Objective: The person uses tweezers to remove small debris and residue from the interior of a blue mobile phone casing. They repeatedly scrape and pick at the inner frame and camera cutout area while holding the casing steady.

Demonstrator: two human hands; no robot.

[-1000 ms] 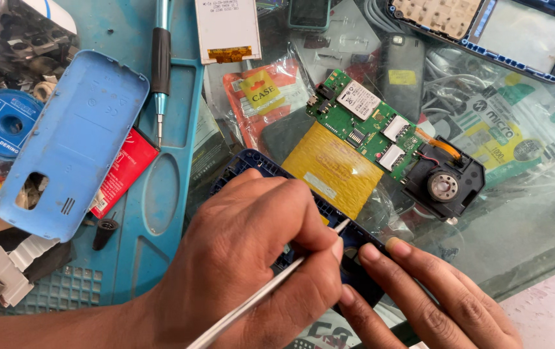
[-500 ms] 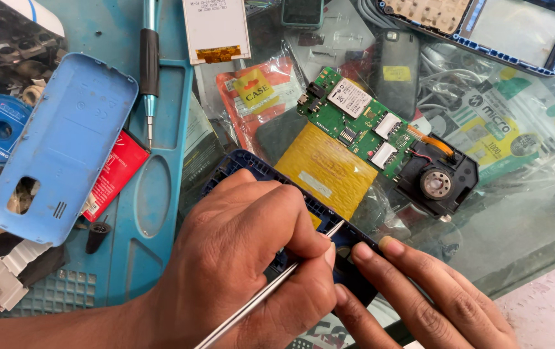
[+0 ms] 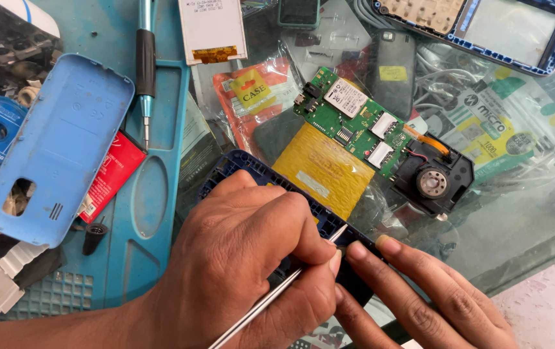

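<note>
Cluttered table [image 3: 535,213]: our left hand [image 3: 245,265], fingers clamped on metal tool [image 3: 271,298], has crept along dark-blue phone frame [image 3: 242,163], right hand [image 3: 419,297] fingers together bracing it.

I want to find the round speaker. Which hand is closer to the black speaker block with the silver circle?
Right. The right hand lies just below the black speaker block; the left hand, gripping thin metal tweezers, sits further left.

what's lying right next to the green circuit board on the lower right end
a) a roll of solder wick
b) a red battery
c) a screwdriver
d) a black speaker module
d: the black speaker module sits against the lower right end of the green circuit board, joined by thin wires.
</note>
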